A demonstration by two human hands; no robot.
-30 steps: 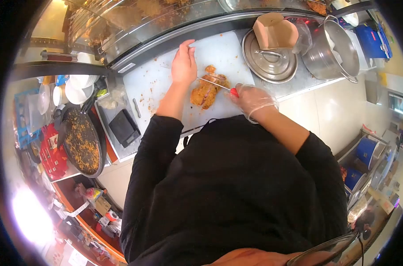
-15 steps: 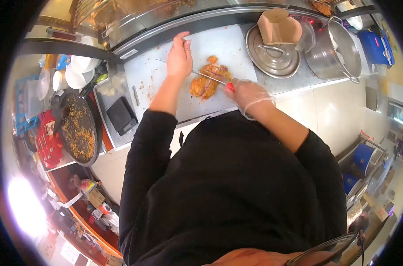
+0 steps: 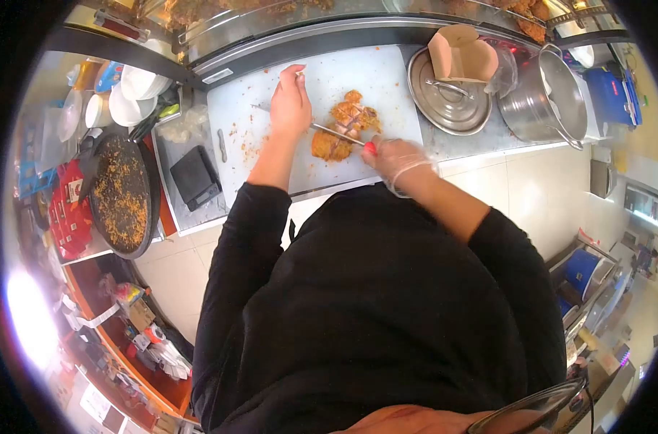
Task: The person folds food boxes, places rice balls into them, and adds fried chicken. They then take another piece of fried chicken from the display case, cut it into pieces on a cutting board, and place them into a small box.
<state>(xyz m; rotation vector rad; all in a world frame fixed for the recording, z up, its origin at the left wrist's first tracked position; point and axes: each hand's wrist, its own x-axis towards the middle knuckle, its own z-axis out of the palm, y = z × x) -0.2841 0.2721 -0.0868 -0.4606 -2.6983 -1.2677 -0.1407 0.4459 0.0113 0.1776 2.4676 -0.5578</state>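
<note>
A long knife (image 3: 336,134) lies slantwise across pieces of fried chicken (image 3: 332,148) on a white cutting board (image 3: 387,79). My right hand (image 3: 400,160), in a clear plastic glove, is wrapped round its red handle. The blade runs under my bare left hand (image 3: 291,105), and its tip shows beyond on the left. That hand has its fingers stretched toward the back of the board, the palm over the blade; whether it presses on the metal is hard to see. Cuts show in the chicken, with one smaller piece at its far end.
Right of the board stand a steel lid (image 3: 452,108) with a cardboard box (image 3: 463,58) on it and a steel pot (image 3: 542,101). At left are a black scale (image 3: 195,179), a small grey-handled utensil (image 3: 223,146) and a crumb-covered dark pan (image 3: 123,195). A glass display case borders the back.
My right hand and the knife handle have shifted slightly left and toward me. The chicken's cut pieces sit a little differently. The whole view has tilted slightly.
</note>
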